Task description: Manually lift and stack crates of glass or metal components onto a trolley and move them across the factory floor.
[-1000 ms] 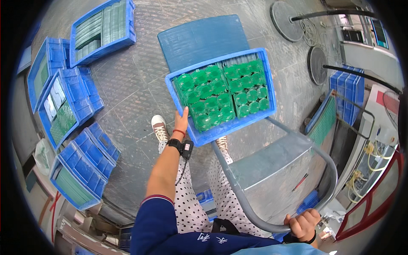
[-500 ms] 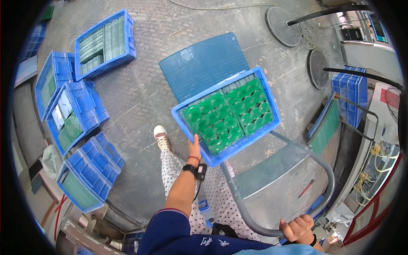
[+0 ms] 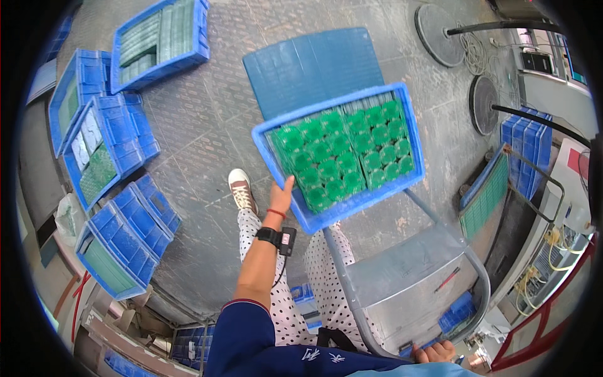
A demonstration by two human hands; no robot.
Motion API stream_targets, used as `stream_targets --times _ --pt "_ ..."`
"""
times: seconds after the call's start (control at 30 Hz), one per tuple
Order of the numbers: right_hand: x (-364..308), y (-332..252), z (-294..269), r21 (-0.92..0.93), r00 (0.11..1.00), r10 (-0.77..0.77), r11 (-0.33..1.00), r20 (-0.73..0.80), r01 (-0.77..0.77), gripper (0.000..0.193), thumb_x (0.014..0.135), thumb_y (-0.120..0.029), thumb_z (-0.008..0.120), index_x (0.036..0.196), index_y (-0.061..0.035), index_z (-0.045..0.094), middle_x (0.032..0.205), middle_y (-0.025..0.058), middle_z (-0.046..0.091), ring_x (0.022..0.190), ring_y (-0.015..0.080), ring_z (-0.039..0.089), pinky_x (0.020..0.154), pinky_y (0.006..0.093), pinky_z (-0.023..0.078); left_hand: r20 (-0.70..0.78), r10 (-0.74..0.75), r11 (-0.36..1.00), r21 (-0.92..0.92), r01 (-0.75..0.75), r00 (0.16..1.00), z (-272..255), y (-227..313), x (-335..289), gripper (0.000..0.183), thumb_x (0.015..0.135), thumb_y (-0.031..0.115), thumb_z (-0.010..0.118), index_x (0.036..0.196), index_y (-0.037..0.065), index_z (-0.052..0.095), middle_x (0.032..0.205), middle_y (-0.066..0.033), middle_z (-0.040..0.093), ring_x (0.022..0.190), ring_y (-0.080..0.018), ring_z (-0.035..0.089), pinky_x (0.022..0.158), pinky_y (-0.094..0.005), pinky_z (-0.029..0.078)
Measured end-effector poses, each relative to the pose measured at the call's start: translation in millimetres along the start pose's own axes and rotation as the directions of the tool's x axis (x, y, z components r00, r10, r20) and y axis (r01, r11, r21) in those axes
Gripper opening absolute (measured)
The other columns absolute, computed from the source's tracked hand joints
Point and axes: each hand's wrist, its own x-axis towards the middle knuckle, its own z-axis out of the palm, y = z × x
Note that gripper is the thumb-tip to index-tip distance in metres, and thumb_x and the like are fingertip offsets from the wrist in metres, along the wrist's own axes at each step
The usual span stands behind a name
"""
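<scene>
My left hand grips the near left edge of a blue plastic crate and holds it up in the air. Rows of green circuit boards fill the crate. A wrist strap with a small black device sits on that forearm. My right hand is at the lower edge, closed on the grey tube handle of a cart. The cart's metal deck lies below and to the right of the crate.
A flat blue panel lies on the checker-plate floor beyond the crate. Several blue crates with boards sit on the left, one more at top left. Two round stand bases and stacked blue crates are on the right.
The crate and my left hand have shifted slightly right and lower in view. My right hand has stayed on the cart handle.
</scene>
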Motion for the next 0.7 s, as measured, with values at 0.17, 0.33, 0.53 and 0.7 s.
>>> stream_targets --times 0.17,0.33,0.53,0.7 --pt "10 -1 -9 0.049 0.994 0.069 0.996 0.087 -0.073 0.033 0.056 -0.007 0.065 0.051 -0.0140 0.034 0.041 -0.0026 0.029 0.035 0.0130 0.028 0.042 0.0270 0.021 0.157 0.200 0.979 -0.005 -0.202 0.967 -25 39 22 0.046 0.078 0.037 0.058 0.095 -0.006 0.054 0.088 -0.0210 0.060 0.079 -0.0309 0.059 0.068 -0.0377 0.044" --pt "38 9 -15 0.032 0.997 -0.076 0.997 0.003 0.076 0.031 0.056 -0.005 0.064 0.051 -0.0133 0.034 0.042 -0.0011 0.031 0.036 0.0140 0.029 0.042 0.0281 0.022 -0.194 0.048 0.992 0.125 -0.024 0.980 -5 18 25 0.045 0.078 0.040 0.058 0.088 -0.004 0.050 0.080 -0.0209 0.058 0.078 -0.0292 0.057 0.070 -0.0386 0.043" --pt "88 17 -21 -0.117 0.987 -0.017 0.993 -0.157 -0.001 0.029 0.053 -0.002 0.060 0.051 -0.0106 0.032 0.042 0.0013 0.025 0.036 0.0168 0.026 0.043 0.0308 0.022 -0.134 -0.047 0.992 -0.121 0.031 0.990 15 25 6 0.042 0.078 0.037 0.059 0.089 -0.003 0.048 0.082 -0.0193 0.056 0.079 -0.0277 0.056 0.071 -0.0374 0.042" --pt "75 28 -43 -0.080 0.996 -0.017 0.997 0.084 0.023 0.031 0.055 0.000 0.059 0.054 -0.0090 0.029 0.046 0.0041 0.026 0.040 0.0196 0.027 0.046 0.0325 0.025 0.129 -0.066 0.996 0.068 0.058 0.989 -1 3 -5 0.066 0.075 0.042 0.061 0.111 -0.008 0.037 0.103 -0.0262 0.050 0.096 -0.0336 0.051 0.079 -0.0375 0.041"
